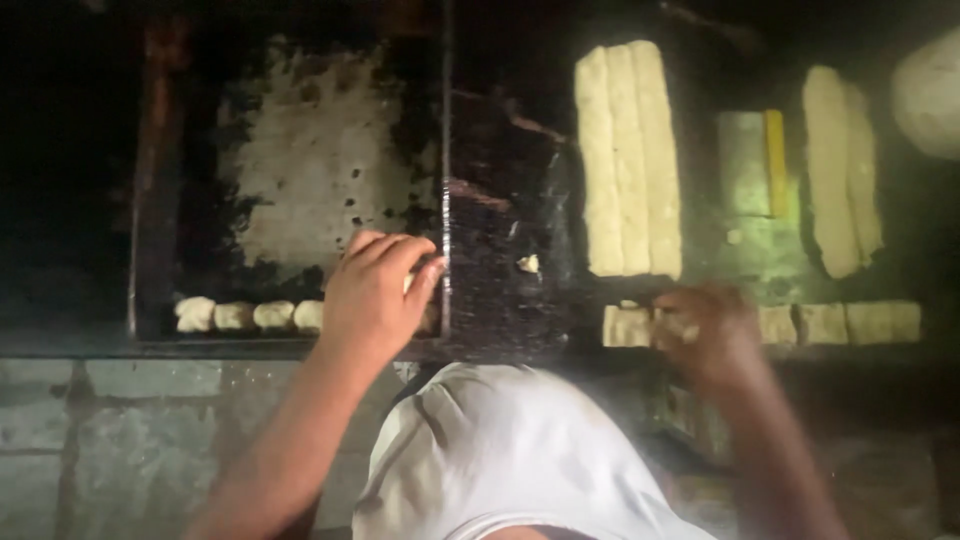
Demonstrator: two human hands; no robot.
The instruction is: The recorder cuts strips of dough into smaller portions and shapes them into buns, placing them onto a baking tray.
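Left grip (375, 295) lies palm down at the near right corner of the dark, flour-dusted metal baking tray (160, 200), fingers curled over the end of the row of small pale dough pieces (250, 315) set along the tray's near edge; whether those fingers are pinching a piece or only pressing it cannot be told, since the hand covers that spot. Right grip (705, 335) is blurred, loosely clenched at the near edge of the dark counter (510, 200), over the row of cut pale dough blocks (850, 322); what it grasps, if anything, cannot be told. Behind that row lie three long pale dough strips (630, 160) side by side, with two more pale strips (840, 170) toward the right edge and a flat green-tinted metal scraper with a yellow edge (755, 165) between them. Judging by look, the pieces are light, soft and slightly tacky; they would dent under a hard pinch, so a gentle hold on opposite sides, low near the base, suits them best
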